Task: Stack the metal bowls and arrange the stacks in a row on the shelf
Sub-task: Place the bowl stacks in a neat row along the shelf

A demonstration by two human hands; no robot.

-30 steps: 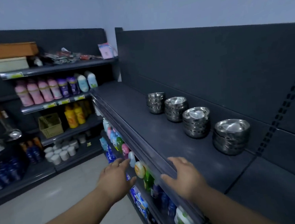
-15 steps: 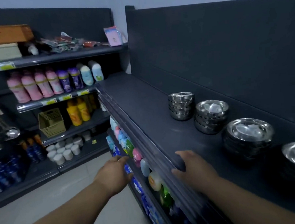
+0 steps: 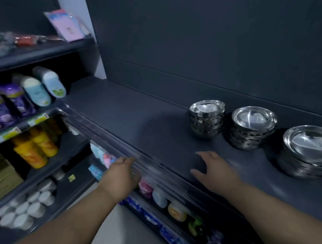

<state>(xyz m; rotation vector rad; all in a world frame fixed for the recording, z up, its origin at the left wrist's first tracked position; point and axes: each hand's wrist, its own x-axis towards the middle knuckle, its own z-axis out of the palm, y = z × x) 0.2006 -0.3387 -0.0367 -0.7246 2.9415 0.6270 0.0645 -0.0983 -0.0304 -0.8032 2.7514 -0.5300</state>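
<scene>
No label or price tag is legible; dark grey shelf [image 3: 141, 123] against a dark back panel; three stacks of metal bowls [image 3: 207, 118] stand in a row at the rear; left hand [image 3: 120, 175] and right hand [image 3: 215, 167] spread flat, holding nothing.

At the left of my frame purple bottles [image 3: 5, 107] stood above yellow bottles [image 3: 36, 146]; white jars [image 3: 26, 207] sat lower left, a pink packet [image 3: 66, 25] upper left.
</scene>
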